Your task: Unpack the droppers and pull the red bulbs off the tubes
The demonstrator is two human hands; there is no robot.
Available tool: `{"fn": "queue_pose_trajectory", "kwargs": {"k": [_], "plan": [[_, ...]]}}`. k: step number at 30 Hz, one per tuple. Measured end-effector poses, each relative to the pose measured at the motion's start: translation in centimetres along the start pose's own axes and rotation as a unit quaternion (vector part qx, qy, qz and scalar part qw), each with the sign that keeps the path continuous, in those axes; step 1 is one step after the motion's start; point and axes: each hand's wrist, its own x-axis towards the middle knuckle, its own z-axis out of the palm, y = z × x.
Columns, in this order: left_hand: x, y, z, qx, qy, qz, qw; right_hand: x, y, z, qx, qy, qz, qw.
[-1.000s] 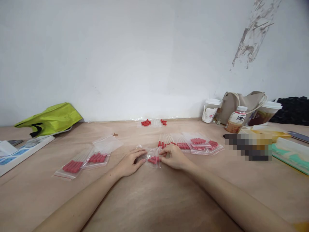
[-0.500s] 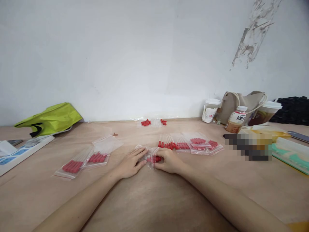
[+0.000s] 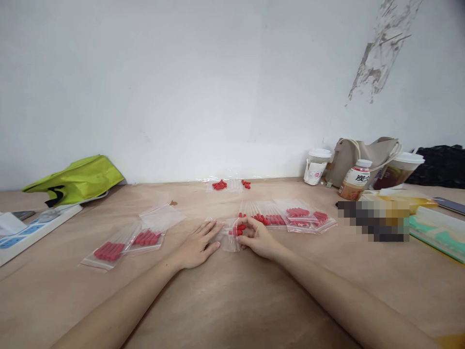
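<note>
My left grip flat, released, on a clear plastic bag, frame's lower centre, my right grip curled by red cylindrical tips, its hold I cannot tell

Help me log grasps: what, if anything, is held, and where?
Right grip touches the clear plastic bag at its right end; whether it pinches is unclear. Left grip lies flat.

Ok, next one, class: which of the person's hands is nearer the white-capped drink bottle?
Right. The right hand is left of the white-capped drink bottle and closer to the camera; the left hand lies farther left, beyond the right one.
</note>
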Motion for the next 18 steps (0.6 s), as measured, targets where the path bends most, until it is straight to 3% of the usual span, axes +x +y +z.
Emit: {"fn": "queue_pose_trajectory", "kwargs": {"k": [2,6,11,15,18], "plan": [[0.0,0.1,-0.1,0.002,-0.002,-0.002,1.0,0.0,0.0,0.1,0.032,0.006,0.016,0.999],[0.0,0.1,-0.3,0.024,-0.014,-0.04,0.999,-0.1,-1.1,-0.8,-0.015,0.033,0.034,0.999],[-0.1,-0.5,-0.5,0.046,-0.028,-0.117,0.992,0.1,-5.1,-5.6,-0.03,-0.012,0.055,0.998],[0.1,-1.1,-0.5,0.051,-0.038,-0.145,0.987,0.5,-6.9,-9.7,-0.059,0.148,-0.001,0.987],[0.3,-0.9,-1.0,0.049,-0.051,-0.166,0.984,1.0,-5.7,-10.7,-0.168,0.229,-0.07,0.956]]}}
